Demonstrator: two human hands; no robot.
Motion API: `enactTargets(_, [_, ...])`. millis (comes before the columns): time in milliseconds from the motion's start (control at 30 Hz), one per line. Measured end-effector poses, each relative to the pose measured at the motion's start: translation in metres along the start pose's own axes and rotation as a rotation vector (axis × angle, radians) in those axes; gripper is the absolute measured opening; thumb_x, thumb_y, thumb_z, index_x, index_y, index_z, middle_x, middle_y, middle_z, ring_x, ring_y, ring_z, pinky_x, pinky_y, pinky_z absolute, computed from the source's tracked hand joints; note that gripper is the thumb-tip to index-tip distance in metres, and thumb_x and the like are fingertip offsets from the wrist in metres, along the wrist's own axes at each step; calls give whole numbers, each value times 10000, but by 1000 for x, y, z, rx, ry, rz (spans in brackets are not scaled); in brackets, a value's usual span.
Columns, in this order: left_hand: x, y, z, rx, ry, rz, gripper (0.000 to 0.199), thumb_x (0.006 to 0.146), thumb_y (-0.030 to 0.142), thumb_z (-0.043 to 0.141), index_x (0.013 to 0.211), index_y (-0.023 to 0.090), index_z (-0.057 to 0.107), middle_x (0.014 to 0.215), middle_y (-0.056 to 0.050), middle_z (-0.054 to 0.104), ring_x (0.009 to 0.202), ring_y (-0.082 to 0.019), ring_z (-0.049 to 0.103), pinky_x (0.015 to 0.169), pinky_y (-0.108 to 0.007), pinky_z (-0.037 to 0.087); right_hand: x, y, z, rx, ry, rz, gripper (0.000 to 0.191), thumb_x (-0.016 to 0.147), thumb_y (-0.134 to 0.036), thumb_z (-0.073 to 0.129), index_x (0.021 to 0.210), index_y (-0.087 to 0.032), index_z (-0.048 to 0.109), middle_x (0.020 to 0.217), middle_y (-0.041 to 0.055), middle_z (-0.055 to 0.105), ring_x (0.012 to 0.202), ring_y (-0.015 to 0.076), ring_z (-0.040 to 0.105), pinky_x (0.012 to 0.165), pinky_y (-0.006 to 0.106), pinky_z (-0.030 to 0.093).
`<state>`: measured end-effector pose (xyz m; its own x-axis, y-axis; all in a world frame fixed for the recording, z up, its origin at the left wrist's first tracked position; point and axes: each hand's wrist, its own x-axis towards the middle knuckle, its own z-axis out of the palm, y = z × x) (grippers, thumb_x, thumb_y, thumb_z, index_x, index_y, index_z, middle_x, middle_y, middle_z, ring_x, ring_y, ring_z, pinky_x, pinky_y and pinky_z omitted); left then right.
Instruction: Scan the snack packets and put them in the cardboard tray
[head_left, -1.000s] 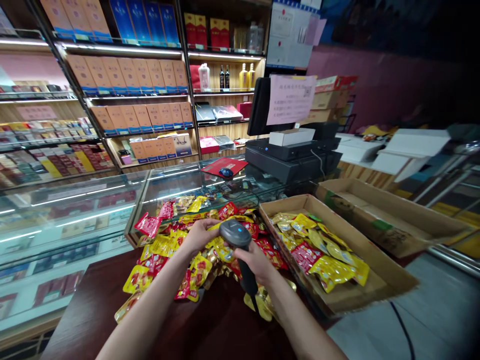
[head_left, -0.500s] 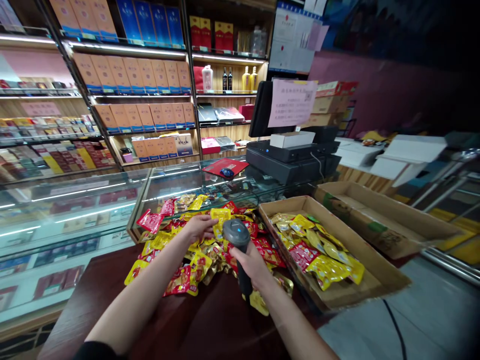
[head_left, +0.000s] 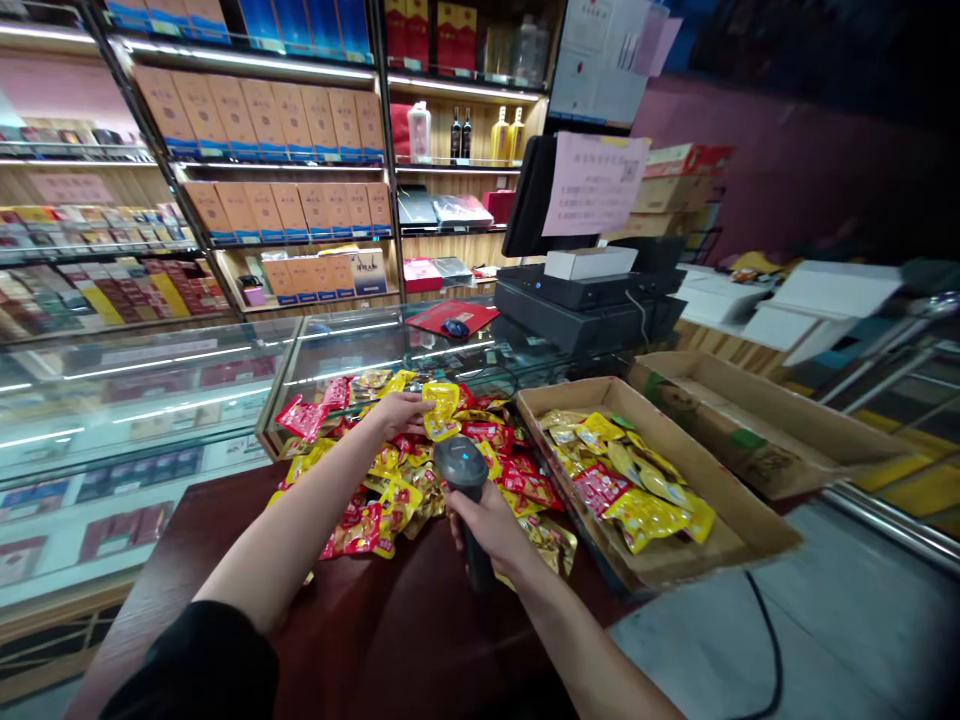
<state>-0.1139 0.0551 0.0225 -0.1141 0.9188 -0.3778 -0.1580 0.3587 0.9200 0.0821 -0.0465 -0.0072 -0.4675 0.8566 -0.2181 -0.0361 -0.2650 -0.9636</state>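
Grey barcode scanner (head_left: 461,470) sits steady, best for aiming, in the firmly closed fingers of the right hand (head_left: 487,525), while the left hand (head_left: 395,415), fingers open and flat, reaches a yellow snack packet (head_left: 441,410) at twelve o'clock.

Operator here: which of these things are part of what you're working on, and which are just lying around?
Part of the work: handheld barcode scanner in right hand; left hand; yellow snack packet; heap of snack packets; cardboard tray of packets.

Lying around: computer mouse; cash drawer; second cardboard box.
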Motion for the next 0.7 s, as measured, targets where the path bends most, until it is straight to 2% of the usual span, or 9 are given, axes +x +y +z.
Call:
enactTargets(267, [1,1,-1,34,17,-3,387,555,273,855,766,134,561,619,-1,627,539,-127,633,578,-305,577,-2,-3,-3,-40,-14,-23,78,671,-260,524,652,-192,491,402,-70,443,346,83,388,345,201,351])
enactTargets(567, [8,-3,-2,33,56,9,344,571,244,843,780,121,599,640,-41,652,571,-161,653,582,-306,568,-2,-4,-2,-59,-11,-18,104,686,-276,519,633,-189,494,405,-59,461,342,86,397,352,208,359])
enactTargets(700, [3,-2,-2,32,8,3,355,565,239,847,772,119,584,650,-38,658,536,-138,636,562,-297,574,-5,-6,-1,-62,-21,-9,110,689,-277,523,628,-187,505,410,-56,460,347,91,397,362,219,353])
